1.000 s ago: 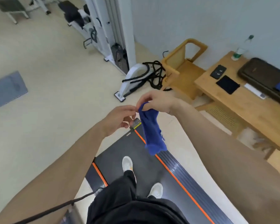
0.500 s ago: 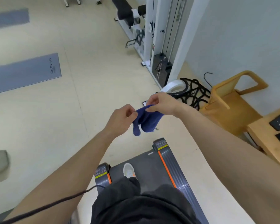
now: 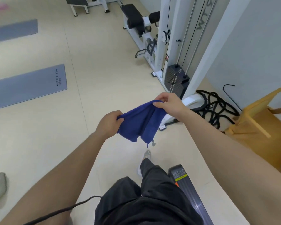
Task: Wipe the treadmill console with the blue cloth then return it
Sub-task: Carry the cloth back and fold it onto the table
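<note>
A blue cloth [image 3: 140, 122] hangs spread out in the air between my two hands, in front of my body. My left hand [image 3: 109, 125] pinches its left top corner and my right hand [image 3: 168, 103] pinches its right top corner, slightly higher. The cloth droops in two folds with a small tag at the bottom. Only the rear end of the treadmill deck [image 3: 187, 190] shows at the lower right, beside my dark trouser leg. The treadmill console is out of view.
A white cable weight machine [image 3: 172, 51] stands ahead on the right, with coiled black ropes [image 3: 216, 108] at its base. A yellow wooden chair [image 3: 258, 127] is at the far right. Grey mats [image 3: 28, 85] lie on the floor to the left. A black cable [image 3: 58, 210] crosses the lower left.
The view has swung away from the treadmill belt toward the floor and the weight machine. My hands have drawn apart, spreading the bunched cloth wide. One foot is now on the floor.
</note>
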The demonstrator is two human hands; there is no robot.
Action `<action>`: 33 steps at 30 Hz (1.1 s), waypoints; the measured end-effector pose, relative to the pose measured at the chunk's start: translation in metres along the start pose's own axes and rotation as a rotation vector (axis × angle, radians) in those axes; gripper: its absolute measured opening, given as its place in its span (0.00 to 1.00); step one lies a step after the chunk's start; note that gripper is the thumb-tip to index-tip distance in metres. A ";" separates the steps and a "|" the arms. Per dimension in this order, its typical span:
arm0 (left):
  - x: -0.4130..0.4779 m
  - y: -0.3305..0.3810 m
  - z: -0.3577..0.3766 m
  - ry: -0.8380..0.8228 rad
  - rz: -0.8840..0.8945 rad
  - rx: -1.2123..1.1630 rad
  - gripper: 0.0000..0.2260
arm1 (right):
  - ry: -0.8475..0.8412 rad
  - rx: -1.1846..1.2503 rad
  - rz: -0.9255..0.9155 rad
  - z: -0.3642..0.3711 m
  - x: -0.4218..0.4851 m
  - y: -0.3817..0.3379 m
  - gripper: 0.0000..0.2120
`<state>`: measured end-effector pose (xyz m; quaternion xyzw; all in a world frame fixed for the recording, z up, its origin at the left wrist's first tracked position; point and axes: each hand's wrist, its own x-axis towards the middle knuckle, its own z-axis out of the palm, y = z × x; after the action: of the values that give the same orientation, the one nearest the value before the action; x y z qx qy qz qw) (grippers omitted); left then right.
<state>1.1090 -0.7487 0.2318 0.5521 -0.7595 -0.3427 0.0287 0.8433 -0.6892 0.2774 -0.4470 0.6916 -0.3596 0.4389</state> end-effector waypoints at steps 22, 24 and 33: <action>0.414 0.235 0.151 -0.266 0.608 0.230 0.15 | 0.594 -0.115 0.542 -0.245 0.115 0.215 0.13; 0.428 0.274 0.173 -0.292 0.702 0.199 0.15 | 0.635 -0.081 0.620 -0.267 0.100 0.231 0.15; 0.440 0.433 0.279 -0.607 0.990 0.186 0.12 | 0.941 0.389 0.810 -0.305 0.007 0.267 0.19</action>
<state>0.4653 -0.9223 0.1106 0.0089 -0.9280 -0.3633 -0.0820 0.4782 -0.5725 0.1468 0.1420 0.8458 -0.4418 0.2630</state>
